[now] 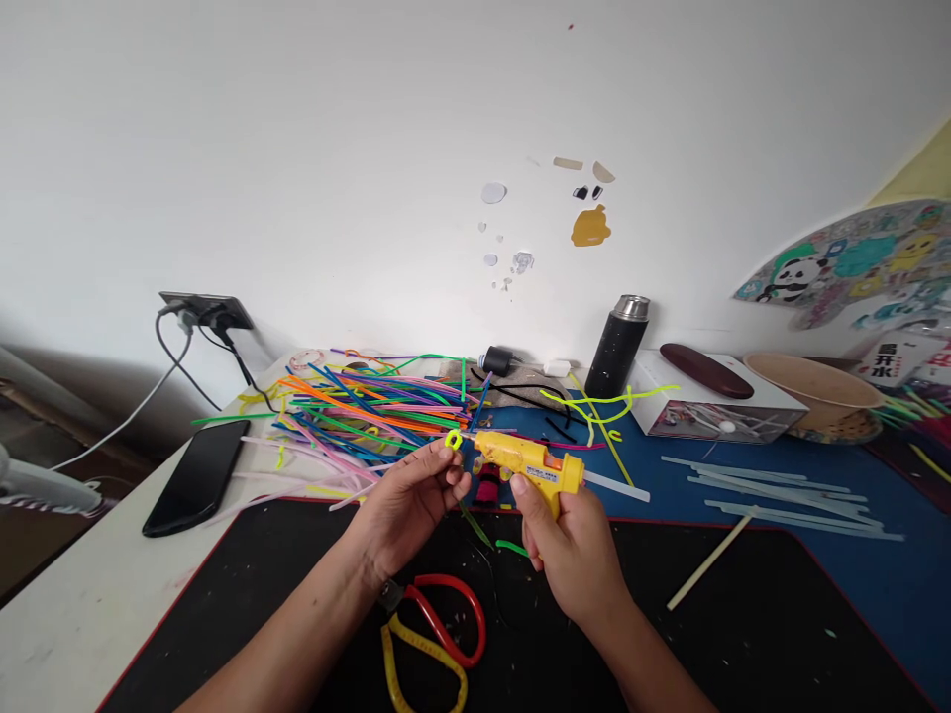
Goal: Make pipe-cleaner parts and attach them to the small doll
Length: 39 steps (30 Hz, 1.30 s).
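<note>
My right hand [576,550] is closed round the grip of a yellow hot glue gun [529,465], its nozzle pointing left. A clear glue stick [616,485] pokes out of the gun's back. My left hand [405,500] pinches a small neon-yellow pipe-cleaner loop [453,440] right at the nozzle tip. Both hands hover above a black mat [743,634]. A big heap of coloured pipe cleaners [364,411] lies just behind my left hand.
Red-and-yellow scissors [435,634] lie on the mat under my left forearm. A black phone [197,475] rests at the left. A dark flask [618,347], a white box [713,406], a bowl [817,391], loose glue sticks [788,490] and a wooden stick [709,561] occupy the right.
</note>
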Each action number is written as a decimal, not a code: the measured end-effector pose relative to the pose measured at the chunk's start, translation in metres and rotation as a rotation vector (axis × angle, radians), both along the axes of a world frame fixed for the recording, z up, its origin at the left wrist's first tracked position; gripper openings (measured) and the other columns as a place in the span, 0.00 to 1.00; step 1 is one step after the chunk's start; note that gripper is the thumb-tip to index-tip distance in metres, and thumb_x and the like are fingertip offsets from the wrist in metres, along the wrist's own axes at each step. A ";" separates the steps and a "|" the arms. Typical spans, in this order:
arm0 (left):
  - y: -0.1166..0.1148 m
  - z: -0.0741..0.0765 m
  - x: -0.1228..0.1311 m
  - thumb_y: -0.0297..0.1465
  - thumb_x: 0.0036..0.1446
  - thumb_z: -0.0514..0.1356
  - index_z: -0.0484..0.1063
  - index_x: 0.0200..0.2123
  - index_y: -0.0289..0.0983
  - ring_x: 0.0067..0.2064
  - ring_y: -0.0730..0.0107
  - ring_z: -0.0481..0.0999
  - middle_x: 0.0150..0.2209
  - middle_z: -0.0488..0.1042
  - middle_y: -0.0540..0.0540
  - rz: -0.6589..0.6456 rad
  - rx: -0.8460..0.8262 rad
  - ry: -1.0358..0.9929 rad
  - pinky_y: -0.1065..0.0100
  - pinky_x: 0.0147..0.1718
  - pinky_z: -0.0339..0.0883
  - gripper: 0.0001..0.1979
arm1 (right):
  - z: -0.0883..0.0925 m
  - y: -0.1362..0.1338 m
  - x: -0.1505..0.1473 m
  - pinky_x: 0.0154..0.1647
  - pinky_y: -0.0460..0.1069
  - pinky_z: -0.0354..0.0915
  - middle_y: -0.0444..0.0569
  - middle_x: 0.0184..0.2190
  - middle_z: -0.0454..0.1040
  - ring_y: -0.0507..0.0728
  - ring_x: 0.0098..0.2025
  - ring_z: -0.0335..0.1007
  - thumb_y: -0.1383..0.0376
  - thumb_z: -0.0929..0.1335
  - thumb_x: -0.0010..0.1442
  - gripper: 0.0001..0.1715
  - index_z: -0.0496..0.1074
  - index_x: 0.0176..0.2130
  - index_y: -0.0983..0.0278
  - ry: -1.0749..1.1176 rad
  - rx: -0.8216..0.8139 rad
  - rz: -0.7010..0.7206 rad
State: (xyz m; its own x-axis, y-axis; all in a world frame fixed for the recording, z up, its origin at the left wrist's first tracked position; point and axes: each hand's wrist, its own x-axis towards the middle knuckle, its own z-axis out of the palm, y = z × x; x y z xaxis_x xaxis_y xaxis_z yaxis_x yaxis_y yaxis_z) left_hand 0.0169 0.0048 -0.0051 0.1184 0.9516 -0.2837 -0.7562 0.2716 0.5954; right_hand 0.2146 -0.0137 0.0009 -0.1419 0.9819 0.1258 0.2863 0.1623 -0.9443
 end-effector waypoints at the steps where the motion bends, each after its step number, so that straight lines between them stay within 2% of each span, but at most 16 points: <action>1: 0.000 0.000 0.000 0.23 0.48 0.77 0.79 0.30 0.30 0.30 0.75 0.74 0.30 0.75 0.48 0.001 -0.001 -0.003 0.69 0.38 0.81 0.10 | 0.000 0.000 0.000 0.19 0.47 0.59 0.42 0.11 0.62 0.52 0.15 0.61 0.39 0.63 0.71 0.37 0.62 0.21 0.59 -0.002 -0.001 0.001; 15: -0.001 -0.001 -0.001 0.24 0.53 0.75 0.78 0.31 0.32 0.29 0.76 0.74 0.30 0.75 0.49 0.008 -0.012 -0.050 0.70 0.36 0.80 0.08 | 0.000 0.000 0.000 0.19 0.47 0.59 0.43 0.11 0.63 0.52 0.15 0.61 0.40 0.64 0.71 0.38 0.61 0.19 0.59 0.001 -0.001 0.000; 22: -0.002 0.004 0.001 0.24 0.53 0.75 0.78 0.32 0.31 0.29 0.76 0.73 0.30 0.74 0.49 0.022 -0.031 -0.070 0.71 0.34 0.80 0.09 | -0.001 0.000 -0.001 0.19 0.47 0.58 0.43 0.11 0.62 0.51 0.15 0.60 0.40 0.64 0.71 0.38 0.61 0.19 0.59 0.002 -0.002 -0.004; 29: -0.001 0.005 -0.001 0.23 0.55 0.73 0.76 0.32 0.33 0.28 0.77 0.73 0.30 0.74 0.50 0.018 -0.037 -0.110 0.71 0.34 0.79 0.08 | 0.000 0.000 -0.003 0.17 0.47 0.57 0.42 0.12 0.63 0.51 0.15 0.60 0.37 0.63 0.70 0.36 0.64 0.22 0.60 -0.012 0.002 -0.003; 35: -0.003 0.003 0.001 0.25 0.53 0.75 0.77 0.31 0.32 0.29 0.77 0.72 0.31 0.73 0.49 0.005 -0.016 -0.069 0.71 0.34 0.78 0.10 | -0.001 0.000 -0.003 0.17 0.47 0.57 0.43 0.12 0.63 0.52 0.15 0.60 0.39 0.63 0.70 0.35 0.64 0.22 0.59 -0.017 0.009 -0.009; 39: -0.004 0.005 0.004 0.28 0.50 0.77 0.76 0.28 0.31 0.29 0.76 0.70 0.27 0.70 0.50 -0.022 0.030 -0.002 0.71 0.34 0.77 0.12 | -0.002 0.000 -0.002 0.18 0.47 0.58 0.42 0.12 0.62 0.52 0.15 0.60 0.40 0.64 0.70 0.35 0.63 0.22 0.59 0.004 -0.012 -0.012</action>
State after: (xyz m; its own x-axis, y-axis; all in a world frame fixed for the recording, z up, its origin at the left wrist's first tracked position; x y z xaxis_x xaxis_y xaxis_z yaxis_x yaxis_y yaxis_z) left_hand 0.0209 0.0004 -0.0001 0.1400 0.9567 -0.2552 -0.7511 0.2705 0.6022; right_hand 0.2127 -0.0137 -0.0007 -0.1291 0.9849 0.1149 0.2844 0.1478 -0.9473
